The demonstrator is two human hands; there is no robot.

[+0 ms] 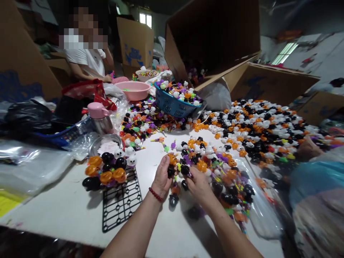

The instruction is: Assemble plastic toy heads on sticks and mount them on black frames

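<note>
My left hand [163,175], with a red bead bracelet at its wrist, is closed around an orange pumpkin piece [172,159] and a black piece [171,171]. Just to its right, my right hand [197,181] pinches a black-headed piece [185,169]. Beyond and beside my right hand lies a pile of orange, black, white and purple pieces [228,175]. At the left, several orange, black and white heads [106,172] stand grouped at the far end of a black grid rack [120,206].
A blue basket [174,105] full of small pieces stands at the back, near a pink basin [133,90] and a large cardboard box [172,53]. A pink-lidded flask [100,120] is at the left. Across the table sits a person in a white shirt [86,62].
</note>
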